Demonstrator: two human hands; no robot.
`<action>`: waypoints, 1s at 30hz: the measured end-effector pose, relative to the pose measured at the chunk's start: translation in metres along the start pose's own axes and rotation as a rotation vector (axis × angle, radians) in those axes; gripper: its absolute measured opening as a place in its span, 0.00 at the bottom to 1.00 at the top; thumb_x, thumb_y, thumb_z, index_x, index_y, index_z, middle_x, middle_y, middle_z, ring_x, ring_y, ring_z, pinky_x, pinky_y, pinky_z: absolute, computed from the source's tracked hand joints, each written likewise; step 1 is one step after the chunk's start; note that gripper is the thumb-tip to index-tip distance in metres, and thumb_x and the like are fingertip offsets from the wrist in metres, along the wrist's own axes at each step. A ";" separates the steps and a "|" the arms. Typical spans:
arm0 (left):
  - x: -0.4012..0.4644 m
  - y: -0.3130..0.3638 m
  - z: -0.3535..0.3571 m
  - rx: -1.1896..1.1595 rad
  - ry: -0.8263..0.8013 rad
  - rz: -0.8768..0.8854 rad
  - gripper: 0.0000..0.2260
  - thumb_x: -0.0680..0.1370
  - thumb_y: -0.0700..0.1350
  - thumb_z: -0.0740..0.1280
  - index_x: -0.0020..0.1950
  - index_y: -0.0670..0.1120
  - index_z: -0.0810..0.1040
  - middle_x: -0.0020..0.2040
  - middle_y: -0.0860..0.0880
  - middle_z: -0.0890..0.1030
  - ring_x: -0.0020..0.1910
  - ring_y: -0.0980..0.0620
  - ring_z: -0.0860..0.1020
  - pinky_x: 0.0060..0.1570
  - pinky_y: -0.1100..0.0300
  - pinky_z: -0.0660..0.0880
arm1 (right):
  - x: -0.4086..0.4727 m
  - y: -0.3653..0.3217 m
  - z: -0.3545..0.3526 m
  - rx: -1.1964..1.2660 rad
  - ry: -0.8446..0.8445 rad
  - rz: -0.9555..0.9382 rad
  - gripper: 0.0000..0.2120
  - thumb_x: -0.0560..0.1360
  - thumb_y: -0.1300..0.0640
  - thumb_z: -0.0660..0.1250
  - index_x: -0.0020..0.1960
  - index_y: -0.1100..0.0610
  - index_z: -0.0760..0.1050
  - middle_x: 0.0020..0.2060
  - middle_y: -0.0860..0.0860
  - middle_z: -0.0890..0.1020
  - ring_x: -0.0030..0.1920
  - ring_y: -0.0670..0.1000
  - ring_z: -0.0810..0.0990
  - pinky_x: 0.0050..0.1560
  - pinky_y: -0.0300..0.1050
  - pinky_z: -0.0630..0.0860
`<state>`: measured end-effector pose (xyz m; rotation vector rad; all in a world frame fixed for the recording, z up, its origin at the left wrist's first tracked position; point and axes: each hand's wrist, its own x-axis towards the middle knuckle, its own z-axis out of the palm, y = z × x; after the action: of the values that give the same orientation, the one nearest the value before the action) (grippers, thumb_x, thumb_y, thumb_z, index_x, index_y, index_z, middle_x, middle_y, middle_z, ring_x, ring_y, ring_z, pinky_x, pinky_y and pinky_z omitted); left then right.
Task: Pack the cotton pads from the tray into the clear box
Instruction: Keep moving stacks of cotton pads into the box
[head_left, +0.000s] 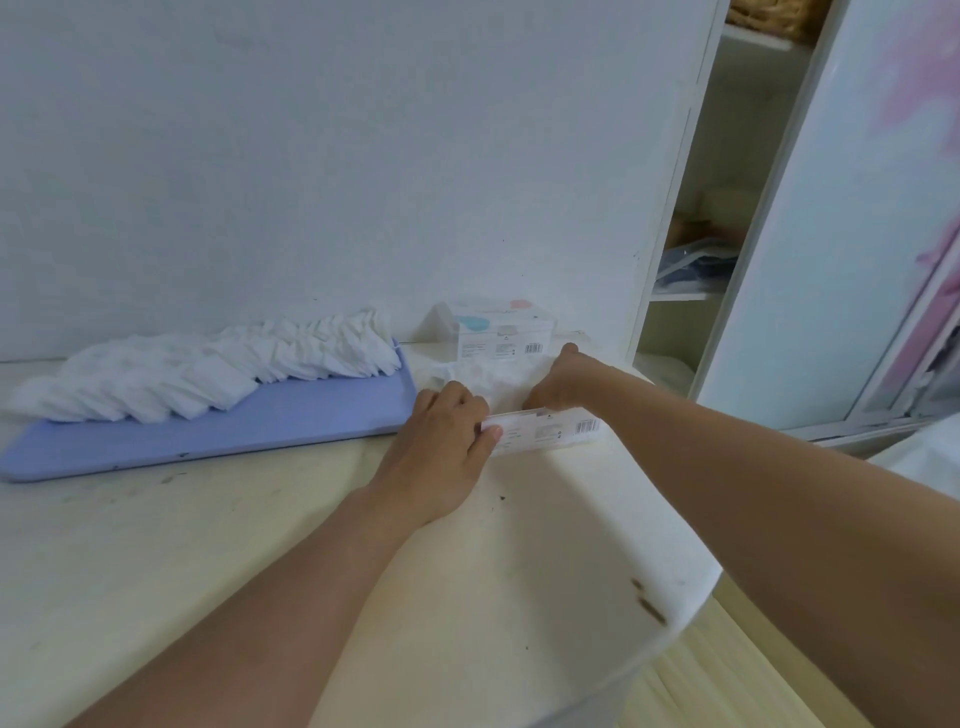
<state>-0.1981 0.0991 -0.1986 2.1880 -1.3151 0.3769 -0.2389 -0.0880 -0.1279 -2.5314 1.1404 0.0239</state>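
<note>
Surface: A white table (260, 545) stood against a white wall (363, 156); its top was scuffed, with dark marks near the right front corner.
Tray: A pale blue tray (249, 421) lay on the left part of the table, its right end just beside the left hand.
Cotton pads: A long heap of white cotton pads (218, 366) lay along the far side of the tray, overlapping one another, the left end spilling past the tray edge.
Clear box: A clear box (545, 423) with a barcode label on its near face sat on the table right of the tray, between the two hands. White pads (488, 376) were visible inside it.
Left hand: The left hand (447, 441) was at the box's left end, fingers curled over the edge and the thumb against the near face, gripping it.
Right hand: The right hand (561, 382) reached down into the box from the right, fingers bent downward among the pads. Whether they pinched any pad could not be told; the fingertips were hidden.
Second box: Another box (501, 335), with pink and blue marks on top and barcode labels, stood against the wall just behind the clear box.
Surroundings: An open cupboard (696, 234) with shelves stood to the right, beside a white door (857, 234).
</note>
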 end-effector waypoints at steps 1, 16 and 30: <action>-0.003 -0.001 0.000 -0.034 -0.006 -0.010 0.13 0.83 0.54 0.59 0.60 0.48 0.75 0.57 0.52 0.70 0.56 0.49 0.67 0.55 0.56 0.70 | -0.004 -0.001 -0.003 0.069 -0.043 -0.008 0.54 0.66 0.44 0.78 0.79 0.58 0.49 0.64 0.56 0.73 0.63 0.58 0.74 0.61 0.51 0.75; -0.087 -0.149 -0.152 -0.130 0.488 -0.678 0.07 0.76 0.36 0.66 0.45 0.46 0.83 0.44 0.50 0.83 0.43 0.50 0.78 0.42 0.62 0.67 | -0.094 -0.180 0.074 0.322 -0.021 -0.722 0.15 0.68 0.52 0.79 0.51 0.56 0.82 0.41 0.49 0.84 0.42 0.48 0.82 0.45 0.41 0.76; -0.117 -0.198 -0.154 -0.107 0.548 -0.866 0.06 0.74 0.44 0.69 0.40 0.55 0.75 0.38 0.60 0.76 0.39 0.53 0.74 0.33 0.64 0.64 | -0.062 -0.290 0.169 0.058 0.226 -0.679 0.27 0.73 0.39 0.71 0.61 0.58 0.70 0.58 0.55 0.77 0.59 0.58 0.77 0.51 0.49 0.74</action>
<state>-0.0750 0.3471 -0.1947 2.1107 -0.0572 0.4800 -0.0474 0.1889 -0.1837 -2.7798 0.2887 -0.4674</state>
